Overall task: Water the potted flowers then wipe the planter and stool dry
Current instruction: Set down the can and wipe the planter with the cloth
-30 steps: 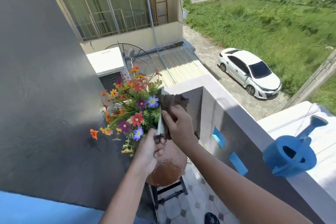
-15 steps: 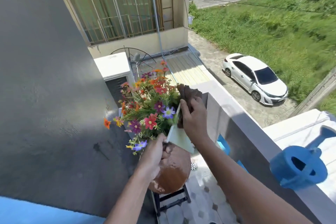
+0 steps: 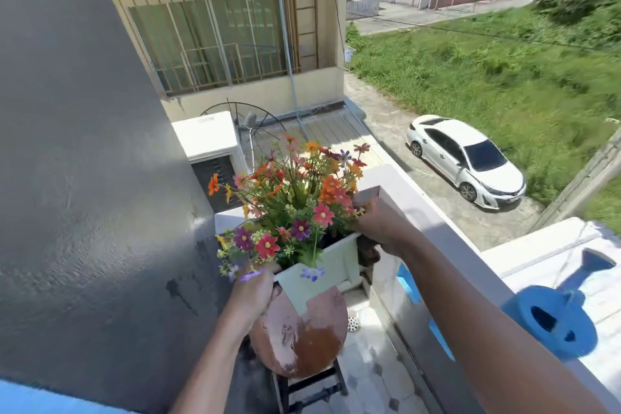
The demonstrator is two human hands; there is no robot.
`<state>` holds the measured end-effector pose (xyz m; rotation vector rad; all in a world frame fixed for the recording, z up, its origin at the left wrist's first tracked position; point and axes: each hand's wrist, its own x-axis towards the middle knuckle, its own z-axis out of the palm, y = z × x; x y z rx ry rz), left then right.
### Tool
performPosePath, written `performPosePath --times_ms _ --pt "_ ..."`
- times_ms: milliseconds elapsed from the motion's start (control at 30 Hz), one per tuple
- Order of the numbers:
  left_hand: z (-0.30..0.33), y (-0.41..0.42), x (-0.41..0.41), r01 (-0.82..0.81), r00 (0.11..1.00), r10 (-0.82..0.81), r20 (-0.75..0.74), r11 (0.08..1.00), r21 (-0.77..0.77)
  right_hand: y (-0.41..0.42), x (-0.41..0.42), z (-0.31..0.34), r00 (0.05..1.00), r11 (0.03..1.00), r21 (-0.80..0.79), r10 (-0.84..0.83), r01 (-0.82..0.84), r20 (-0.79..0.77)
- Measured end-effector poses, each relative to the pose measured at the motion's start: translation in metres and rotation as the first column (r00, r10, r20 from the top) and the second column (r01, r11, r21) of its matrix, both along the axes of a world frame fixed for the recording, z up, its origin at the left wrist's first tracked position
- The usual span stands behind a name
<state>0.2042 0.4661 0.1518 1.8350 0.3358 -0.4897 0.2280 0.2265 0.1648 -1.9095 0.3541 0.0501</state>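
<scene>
**Planter held on the stool in a narrow balcony corner**

A dark grey wall (image 3: 84, 178) fills the left side, and a white-capped parapet (image 3: 433, 218) runs along the right; between them only a thin strip of tiled floor (image 3: 373, 376) shows, with a small round drain (image 3: 353, 323) in it. The stool (image 3: 302, 336), its round brown seat worn and blotched pale, stands in this gap close to the wall, its dark legs visible beneath.

On the seat rests the pale green planter (image 3: 322, 274), one corner jutting toward the camera past the seat's middle. The flowers (image 3: 292, 205), red, orange, purple and pink, spread wide above it, reaching over the parapet's corner and hiding the planter's far rim.

The left hand (image 3: 253, 292) grips the planter's near-left corner, fingers closed around the rim under the blooms. The right hand (image 3: 383, 225) sits at the planter's right end, against the parapet's inner face, fingers curled on a dark brown cloth (image 3: 368, 254) pressed to the planter's side.

A blue watering can (image 3: 557, 323) stands on the parapet's top, well apart to the right, clear of both arms.
</scene>
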Motion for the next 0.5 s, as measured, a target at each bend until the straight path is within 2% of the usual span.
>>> performPosePath --times_ms 67,167,267,333,400,500 --pt "-0.005 -0.006 0.005 -0.056 0.998 0.056 0.014 0.998 0.007 0.008 -0.002 -0.006 0.991 0.990 0.046 -0.132 0.131 0.018" --pt "-0.013 -0.015 0.012 -0.113 0.990 0.109 0.089 0.993 0.043 0.023 -0.006 -0.016 0.947 0.920 0.235 -0.321 0.313 -0.008" --pt "-0.024 -0.019 0.004 -0.113 0.978 0.088 0.187 0.985 0.128 0.035 -0.006 -0.028 0.883 0.842 0.300 -0.470 0.449 -0.002" --pt "-0.026 -0.026 -0.006 -0.050 0.981 0.023 0.191 0.989 0.139 0.041 -0.006 -0.037 0.842 0.799 0.313 -0.539 0.513 -0.004" --pt "-0.017 -0.042 -0.014 0.011 0.997 -0.010 0.073 1.000 -0.011 0.049 -0.008 -0.041 0.831 0.793 0.305 -0.556 0.527 0.008" --pt "-0.005 -0.060 -0.009 -0.046 0.997 0.028 -0.077 0.968 -0.246 0.068 -0.022 -0.027 0.832 0.811 0.303 -0.547 0.500 0.093"
